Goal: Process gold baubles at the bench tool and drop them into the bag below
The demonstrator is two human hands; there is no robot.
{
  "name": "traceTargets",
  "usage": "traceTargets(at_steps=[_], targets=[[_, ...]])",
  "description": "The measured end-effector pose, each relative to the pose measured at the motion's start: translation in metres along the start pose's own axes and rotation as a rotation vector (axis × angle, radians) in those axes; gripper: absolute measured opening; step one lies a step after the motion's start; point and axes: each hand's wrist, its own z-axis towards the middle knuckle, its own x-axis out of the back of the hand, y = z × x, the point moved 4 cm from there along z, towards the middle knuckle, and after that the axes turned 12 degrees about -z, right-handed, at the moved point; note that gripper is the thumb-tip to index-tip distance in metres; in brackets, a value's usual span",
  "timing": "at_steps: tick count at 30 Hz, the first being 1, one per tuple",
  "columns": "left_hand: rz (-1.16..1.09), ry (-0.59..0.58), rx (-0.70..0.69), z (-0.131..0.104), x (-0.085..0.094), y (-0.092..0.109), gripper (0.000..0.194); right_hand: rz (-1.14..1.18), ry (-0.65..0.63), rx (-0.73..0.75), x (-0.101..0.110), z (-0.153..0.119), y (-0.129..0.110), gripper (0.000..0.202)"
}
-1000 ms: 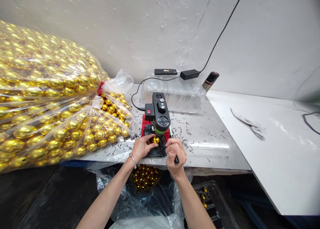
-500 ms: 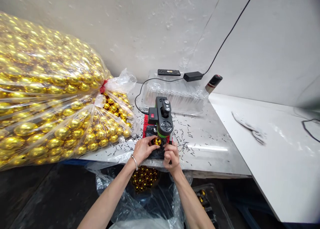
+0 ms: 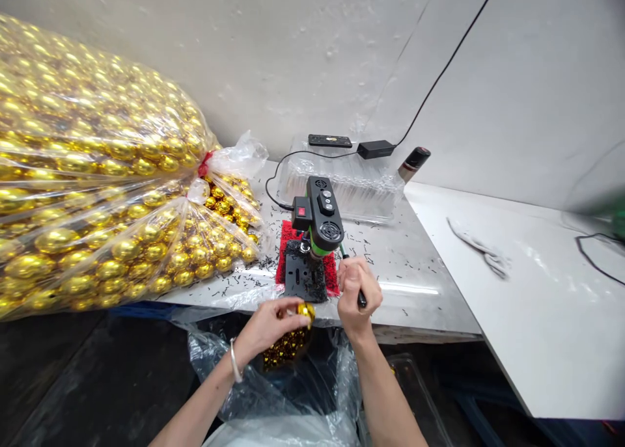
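My left hand (image 3: 276, 323) pinches a shiny gold ball (image 3: 306, 310) between thumb and fingers, in front of the table's edge. Below it, a clear plastic bag (image 3: 273, 395) hangs spread and holds many gold balls (image 3: 286, 351). My right hand (image 3: 359, 297) is wrapped round the black-gripped lever (image 3: 362, 299) of a small bench drill press (image 3: 325, 219). The drill's black base plate (image 3: 303, 279) sits on a red mat (image 3: 286, 239), with dark shavings on it. Nothing lies under the drill head; its tip is hard to make out.
A huge clear bag of gold balls (image 3: 97, 193) fills the left side, tied with red. Clear plastic trays (image 3: 342, 187), a remote control (image 3: 329, 140), a power adapter (image 3: 375, 149) and a dark cylinder (image 3: 415, 162) stand behind. A glove (image 3: 478, 246) lies on the white table (image 3: 537, 304).
My left hand has drawn the gold ball from under the drill head back toward me, past the table edge. My right hand has moved right and slightly up with the lever.
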Motion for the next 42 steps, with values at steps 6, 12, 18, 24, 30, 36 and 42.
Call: traceTargets(at_steps=[6,12,18,24,30,36,42], targets=[[-0.632,0.145,0.601,-0.039,-0.008,-0.095,0.052,0.001,0.037,0.022,-0.004,-0.013,0.006,0.032],[-0.884,0.010,0.503,-0.050,0.000,-0.070,0.049,-0.031,0.023,0.005,-0.003,-0.014,0.006,0.032],[-0.646,0.157,0.093,-0.015,0.017,0.009,0.044,-0.018,0.049,0.009,-0.005,-0.016,0.006,0.032],[-0.840,0.261,-0.035,0.035,0.017,0.029,0.034,-0.011,0.026,0.015,-0.004,-0.015,0.004,0.031],[-0.583,0.368,-0.116,0.050,0.008,0.026,0.043,-0.015,-0.004,0.003,-0.003,-0.016,0.004,0.030],[-0.288,0.302,-0.283,0.058,0.006,0.022,0.042,-0.018,-0.015,0.023,-0.004,-0.018,0.006,0.028],[0.178,0.298,-0.394,0.061,0.003,0.025,0.033,-0.033,-0.024,0.021,-0.004,-0.020,0.008,0.028]])
